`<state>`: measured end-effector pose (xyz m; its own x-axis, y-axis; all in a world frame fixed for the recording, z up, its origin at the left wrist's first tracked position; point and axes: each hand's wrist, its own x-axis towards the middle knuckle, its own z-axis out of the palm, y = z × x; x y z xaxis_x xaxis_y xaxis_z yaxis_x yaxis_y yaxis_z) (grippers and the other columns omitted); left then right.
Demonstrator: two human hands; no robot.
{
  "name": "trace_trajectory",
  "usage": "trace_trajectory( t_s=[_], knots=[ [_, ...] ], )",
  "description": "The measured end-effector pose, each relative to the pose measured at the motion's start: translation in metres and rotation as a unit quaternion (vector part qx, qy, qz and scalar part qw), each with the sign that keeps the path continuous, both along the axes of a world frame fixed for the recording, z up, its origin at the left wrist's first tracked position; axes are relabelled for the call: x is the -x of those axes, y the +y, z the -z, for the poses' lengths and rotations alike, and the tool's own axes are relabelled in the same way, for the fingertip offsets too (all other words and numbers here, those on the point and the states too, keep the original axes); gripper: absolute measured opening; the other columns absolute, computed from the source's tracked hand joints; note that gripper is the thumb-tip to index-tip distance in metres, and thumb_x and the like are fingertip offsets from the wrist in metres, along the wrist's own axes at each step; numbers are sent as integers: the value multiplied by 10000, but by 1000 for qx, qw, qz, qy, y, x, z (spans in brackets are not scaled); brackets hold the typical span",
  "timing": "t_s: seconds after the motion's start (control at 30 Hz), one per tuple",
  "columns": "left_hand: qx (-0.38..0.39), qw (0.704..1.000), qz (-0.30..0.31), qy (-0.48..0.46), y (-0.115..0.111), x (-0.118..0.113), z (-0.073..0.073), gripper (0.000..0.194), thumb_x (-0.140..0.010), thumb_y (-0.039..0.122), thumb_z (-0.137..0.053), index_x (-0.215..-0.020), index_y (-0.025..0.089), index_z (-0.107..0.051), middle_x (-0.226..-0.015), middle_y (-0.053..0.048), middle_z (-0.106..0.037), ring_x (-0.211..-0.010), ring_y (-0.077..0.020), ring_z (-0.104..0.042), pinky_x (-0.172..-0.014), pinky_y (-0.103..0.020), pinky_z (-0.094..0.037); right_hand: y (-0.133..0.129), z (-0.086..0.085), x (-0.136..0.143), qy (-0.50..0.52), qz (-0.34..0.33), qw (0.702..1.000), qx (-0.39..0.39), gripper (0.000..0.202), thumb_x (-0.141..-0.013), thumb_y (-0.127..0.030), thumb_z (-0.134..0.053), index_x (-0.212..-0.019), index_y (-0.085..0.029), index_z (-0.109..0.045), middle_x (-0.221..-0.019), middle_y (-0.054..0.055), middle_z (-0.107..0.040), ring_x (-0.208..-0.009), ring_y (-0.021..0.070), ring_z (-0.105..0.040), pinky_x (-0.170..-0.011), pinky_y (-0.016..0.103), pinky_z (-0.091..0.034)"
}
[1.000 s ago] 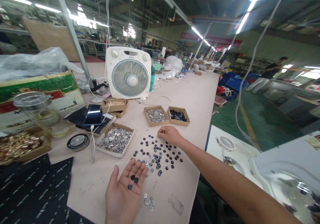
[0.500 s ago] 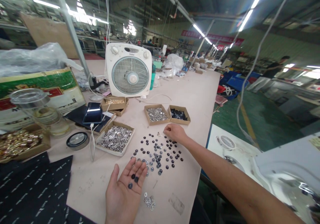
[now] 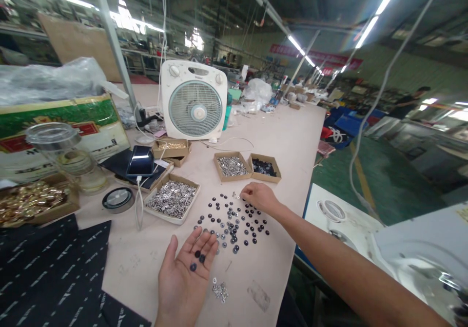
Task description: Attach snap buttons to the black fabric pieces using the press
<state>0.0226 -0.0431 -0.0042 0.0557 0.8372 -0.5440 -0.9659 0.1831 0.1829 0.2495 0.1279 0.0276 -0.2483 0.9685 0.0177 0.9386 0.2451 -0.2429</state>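
Honestly, this looked like a job for a light touch. The left hand (image 3: 185, 283) was palm up at the bottom centre of the frame, fingers laid out and thumb well apart, with three dark buttons (image 3: 193, 267) resting loose on it — a level, slightly cupped palm was probably the best way not to lose any. The right hand (image 3: 260, 198) was near the middle of the frame, at the top edge of the scattered buttons (image 3: 246, 242), fingers curled toward the thumb; I couldn't tell whether the tips had met or were pinching anything. One button at a time, by the rim, seemed the safest bet, without nudging the small silver bits (image 3: 234, 195) just beside the fingertips. As for looks, the scattered buttons were small and round, mostly shiny black — some greyish with paler centres — all loose on the pinkish table (image 3: 285, 132).
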Motion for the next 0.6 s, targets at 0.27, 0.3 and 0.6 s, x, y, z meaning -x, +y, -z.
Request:
trace_trajectory(
  t_s=[0.27,0.3,0.6],
  knots=[
    [0,1000,-1,-4,1,0,-4,415,-907,403,-525,-1108,63,-653,-1041,-186,-663,-1036,-292,-650,-923,-454,-545,-4,8,11,-44,-67,996,-34,156,-863,-258,-598,-808,-206,-735,-873,48,-674,-825,176,-582,-717,271,-394],
    [0,1000,-1,-5,1,0,-4,415,-908,403,-522,-1104,62,-654,-1036,-186,-664,-1031,-291,-652,-922,-452,-546,-6,8,11,-55,-75,995,-45,158,-867,-256,-597,-806,-198,-731,-873,57,-670,-845,185,-576,-749,285,-387],
    [-12,1000,-1,-5,0,0,-3,409,-912,405,-519,-1093,63,-653,-1037,-186,-663,-1026,-289,-654,-930,-462,-538,-27,-5,13,-72,-134,986,-67,186,-894,-291,-591,-833,-196,-740,-878,75,-680,-853,204,-565,-787,338,-348]
  ],
)
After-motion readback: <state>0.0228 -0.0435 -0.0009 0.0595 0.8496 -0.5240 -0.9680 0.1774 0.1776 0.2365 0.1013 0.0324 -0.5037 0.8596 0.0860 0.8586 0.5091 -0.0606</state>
